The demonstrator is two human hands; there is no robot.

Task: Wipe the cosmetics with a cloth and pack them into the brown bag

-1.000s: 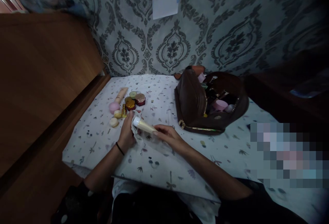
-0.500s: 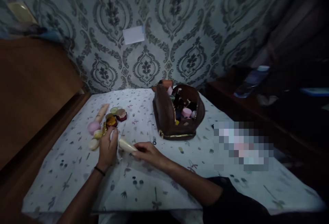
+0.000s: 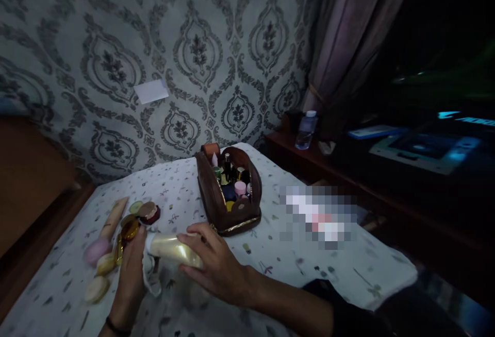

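Note:
My right hand (image 3: pixel 216 265) is closed round the body of a pale yellow, shiny squeeze tube (image 3: pixel 172 248), held sideways above the table. Its white cap end points left at my left hand (image 3: pixel 131 262), which has a crumpled white cloth (image 3: pixel 151 276) in its grasp. Left of that hand lie a beige tube (image 3: pixel 113 217), a pink rounded item (image 3: pixel 96 252), an amber jar (image 3: pixel 129 228) and a dark red jar with a pale lid (image 3: pixel 149 212). A brown cosmetic bag (image 3: pixel 209 192) stands unzipped beyond my right hand, with several bottles and jars inside, among them a pink-lidded jar (image 3: pixel 240 188).
A patterned white cloth (image 3: pixel 266 254) covers the table. On its right side is a blurred-out item (image 3: pixel 317 216). A water bottle (image 3: pixel 307 131) stands on a dark red ledge at the back right. The patterned wall (image 3: pixel 197 53) rises behind, and a brown wooden panel (image 3: pixel 31 187) borders the left.
The view has swung right, so the bag and jars appear further left. The yellow tube now lies more level, and my right hand has shifted from its end to wrap round its body.

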